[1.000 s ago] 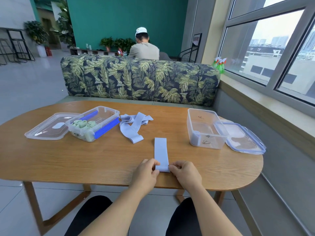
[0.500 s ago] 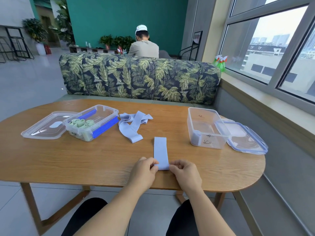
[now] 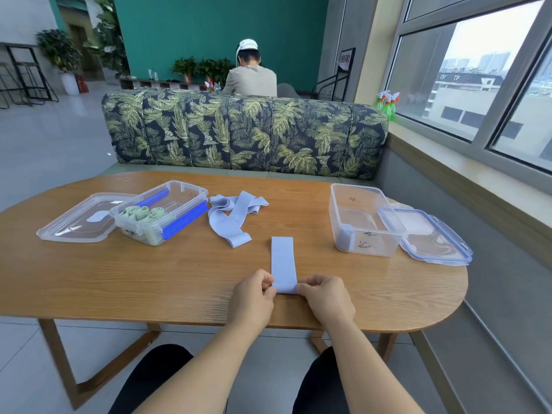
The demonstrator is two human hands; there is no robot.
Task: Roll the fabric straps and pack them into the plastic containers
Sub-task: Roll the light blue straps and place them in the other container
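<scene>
The strap [image 3: 283,261] lies flat on the table [image 3: 149,279]. Its long axis runs straight away from the person, with the far end pointing toward the sofa [image 3: 245,132]. It is a pale blue-grey band of even width and smooth surface. The near end appears slightly turned over.

The left grip [image 3: 254,297] pinches the left edge of the near end. The right grip [image 3: 325,297] pinches the right edge. The fingers of both are curled on the fabric.

A loose pile [image 3: 231,216] of the same pale straps lies tangled beyond the strap, to the left. The number of straps in it cannot be told.

2 clear containers stand open:
- The left container [image 3: 179,192] holds green rolls [image 3: 143,215], count unclear, with 2 blue strips along its long sides.
- The right container [image 3: 367,204] holds 1 pale roll [image 3: 345,239] in its near left corner.

2 lids lie on the table. The left lid [image 3: 74,225] and the right lid [image 3: 436,240] each lie at the outer side of their container.
</scene>
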